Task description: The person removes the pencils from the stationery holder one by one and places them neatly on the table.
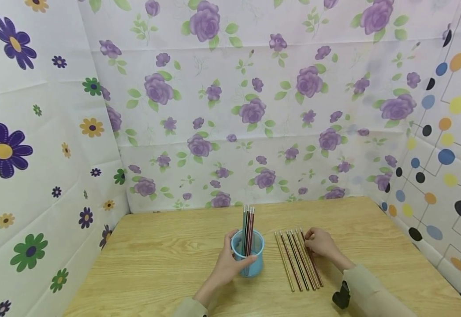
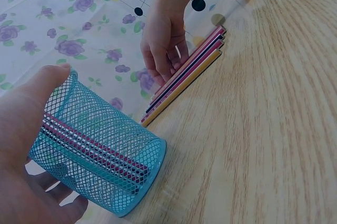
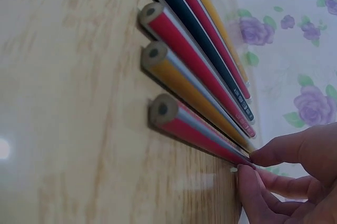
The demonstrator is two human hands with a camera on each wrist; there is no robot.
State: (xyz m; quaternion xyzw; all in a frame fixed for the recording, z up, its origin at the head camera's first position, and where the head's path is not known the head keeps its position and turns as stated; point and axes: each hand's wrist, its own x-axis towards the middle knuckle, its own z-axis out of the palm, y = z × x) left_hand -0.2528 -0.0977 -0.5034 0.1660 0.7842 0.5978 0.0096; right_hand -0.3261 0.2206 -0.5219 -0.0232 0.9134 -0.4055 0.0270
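Observation:
My left hand (image 1: 227,264) grips a light blue mesh pencil cup (image 1: 257,266) that stands upright on the table, thumb and fingers around its sides. Several pencils (image 1: 250,229), red, dark and greenish, lean together inside it. To the right, more pencils lie side by side in a row: yellow, red and a dark one (image 3: 205,50). At the row's right end, thumb and fingertips of my right hand (image 1: 322,243) pinch the far end of a red pencil (image 3: 205,137). Its flat, unsharpened near end points toward me, beside a yellow pencil (image 3: 200,100).
A wood-grain table (image 1: 167,251) carries everything. Behind it hangs a white sheet with purple roses (image 1: 252,110). Flowered cloth (image 1: 68,211) lines the left side, and a dotted cloth (image 1: 433,176) the right. A black strap piece (image 1: 341,296) sits at the right cuff.

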